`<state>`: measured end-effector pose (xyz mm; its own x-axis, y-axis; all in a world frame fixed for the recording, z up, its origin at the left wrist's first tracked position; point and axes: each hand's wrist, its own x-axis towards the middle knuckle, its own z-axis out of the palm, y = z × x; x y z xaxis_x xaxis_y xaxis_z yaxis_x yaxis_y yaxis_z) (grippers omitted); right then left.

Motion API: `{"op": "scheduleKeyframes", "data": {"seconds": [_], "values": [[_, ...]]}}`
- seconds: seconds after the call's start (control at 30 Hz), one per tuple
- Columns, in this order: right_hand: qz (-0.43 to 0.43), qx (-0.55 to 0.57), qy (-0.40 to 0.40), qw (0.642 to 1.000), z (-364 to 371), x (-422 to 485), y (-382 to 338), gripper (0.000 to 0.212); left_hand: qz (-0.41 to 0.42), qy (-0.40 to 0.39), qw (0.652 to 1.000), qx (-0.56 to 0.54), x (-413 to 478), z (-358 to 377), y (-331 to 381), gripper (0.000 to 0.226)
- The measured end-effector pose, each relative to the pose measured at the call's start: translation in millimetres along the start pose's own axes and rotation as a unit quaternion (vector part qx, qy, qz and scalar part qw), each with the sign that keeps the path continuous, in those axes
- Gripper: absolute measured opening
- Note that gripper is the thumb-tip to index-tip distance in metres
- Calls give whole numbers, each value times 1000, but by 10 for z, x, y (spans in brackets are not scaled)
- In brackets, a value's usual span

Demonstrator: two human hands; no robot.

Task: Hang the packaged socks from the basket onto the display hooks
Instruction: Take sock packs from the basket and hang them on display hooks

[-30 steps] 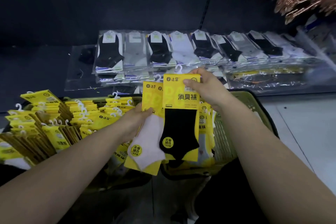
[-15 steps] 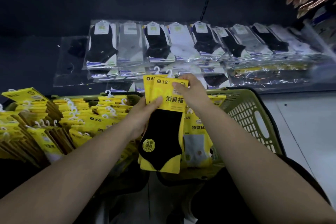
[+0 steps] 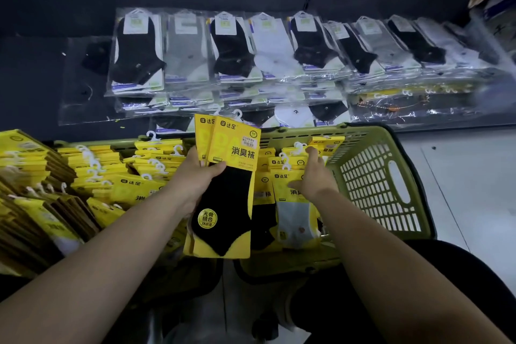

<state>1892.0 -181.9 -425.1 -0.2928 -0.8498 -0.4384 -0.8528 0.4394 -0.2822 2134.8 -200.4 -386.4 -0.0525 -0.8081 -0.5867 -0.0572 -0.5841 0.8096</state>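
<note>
Reach into basket (image 3: 391, 176) for next pack.
Right hand (image 3: 314, 176) lies over the basket packs (image 3: 296, 218), fingers at their hook ends, grip not discernible; their long axis runs toward the person. Left hand (image 3: 195, 184), just beside, grips two held packs (image 3: 229, 195), hooks pointing away.

1. In my left hand (image 3: 195, 180), the black-sock pack (image 3: 223, 204): matt knit cloth on smooth yellow card.
2. My right hand (image 3: 314, 176) pinches the pale-sock pack (image 3: 294, 218): same card, soft pale cloth.
3. Basket (image 3: 374, 176): matt green plastic lattice.
4. Bagged socks (image 3: 237, 64): glossy, crinkled clear film.
5. Pack hooks (image 3: 152, 135): smooth white plastic.
</note>
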Motion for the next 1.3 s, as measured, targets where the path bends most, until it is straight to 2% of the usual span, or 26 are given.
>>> {"op": "scheduleKeyframes", "data": {"seconds": [0.1, 0.2, 0.3, 0.37, 0.43, 0.5, 0.57, 0.73, 0.93, 1.0, 1.07, 1.13, 1.17, 1.23, 1.3], "values": [[8, 64, -32, 997, -65, 64, 76, 80, 1, -11, 1000, -3, -34, -29, 23, 35], [17, 131, -92, 987, -93, 18, 130, 90, 0, -19, 1000, -16, -74, -32, 43, 37], [26, 207, -102, 973, -197, -69, 151, 96, 6, -19, 999, -35, -120, -22, 44, 37], [5, 272, -96, 958, -413, -135, 119, 88, 13, -23, 998, -57, -131, -32, 43, 32], [-41, 318, -74, 944, -735, -242, 38, 66, 26, -19, 996, -79, -155, -47, 63, 27], [-93, 389, -61, 914, -1059, -392, -85, 46, 46, -22, 995, -88, -175, -60, 86, 30], [-124, 468, -44, 874, -1290, -517, -200, 45, 62, -33, 992, -102, -212, -63, 116, 31], [-124, 594, -39, 794, -1434, -660, -499, 29, 70, -62, 989, -112, -296, -25, 185, 30], [-86, 654, -17, 751, -1451, -610, -656, 42, 142, -20, 989, -47, -258, -105, 314, 19], [-73, 659, -53, 747, -1314, -585, -752, 40, 130, -31, 989, -69, -256, -81, 320, 21], [-44, 652, -83, 752, -1111, -579, -884, 47, 109, -46, 989, -86, -259, -23, 304, 27], [-15, 637, -85, 766, -920, -566, -993, 53, 67, -59, 988, -123, -277, 25, 313, 33], [-13, 625, -77, 777, -837, -556, -1034, 47, 40, -65, 989, -130, -299, 34, 328, 37], [-22, 605, -55, 794, -699, -543, -1087, 36, 2, -88, 988, -126, -319, 22, 329, 56], [-37, 600, -54, 797, -584, -501, -1111, 32, 7, -88, 992, -88, -321, 8, 286, 84]]}}
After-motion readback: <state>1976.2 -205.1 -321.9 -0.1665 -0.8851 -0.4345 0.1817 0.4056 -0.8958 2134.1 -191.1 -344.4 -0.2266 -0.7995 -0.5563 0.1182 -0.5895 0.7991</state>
